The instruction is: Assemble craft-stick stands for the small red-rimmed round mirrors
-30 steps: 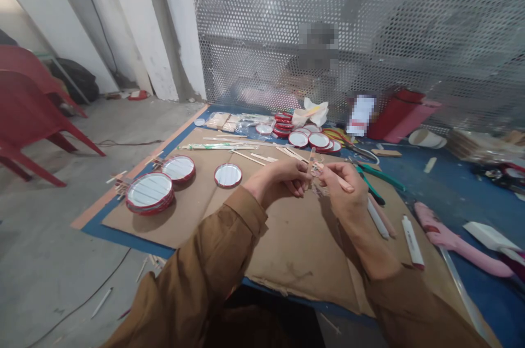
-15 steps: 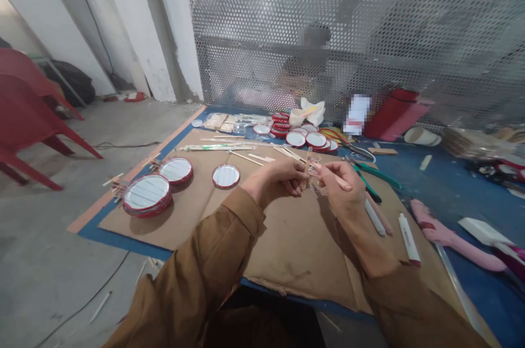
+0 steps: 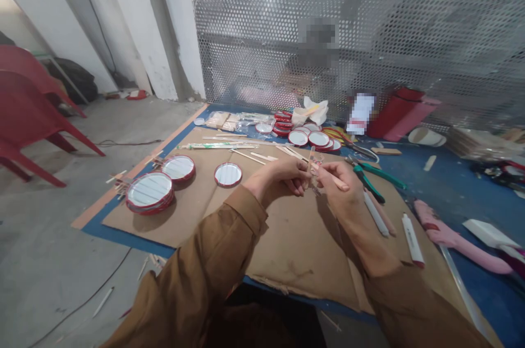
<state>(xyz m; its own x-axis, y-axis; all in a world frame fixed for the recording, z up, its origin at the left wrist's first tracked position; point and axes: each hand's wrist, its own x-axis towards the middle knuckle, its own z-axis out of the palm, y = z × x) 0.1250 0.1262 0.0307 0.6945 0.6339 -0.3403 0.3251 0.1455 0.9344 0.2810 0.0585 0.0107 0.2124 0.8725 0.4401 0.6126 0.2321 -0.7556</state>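
Observation:
Over the cardboard sheet, my left hand is closed in a pinch on a thin wooden stick that stands nearly upright. My right hand meets it from the other side, thumb and fingers pressed together at the stick. Whatever it holds is too small and covered to make out. Some clear, shiny strands show between the hands. Left of them a red-rimmed round lid lies flat. Farther left sit two bigger red-rimmed rounds with sticks jutting out.
Behind my hands lie loose wooden sticks and a pile of red-rimmed lids. To the right are green-handled pliers, a white tube and a pink glue gun. A perforated metal panel rises behind the table.
The view has shifted slightly, so everything sits a little to the right. My hands stay together at the stick, the right one a touch closer to the left.

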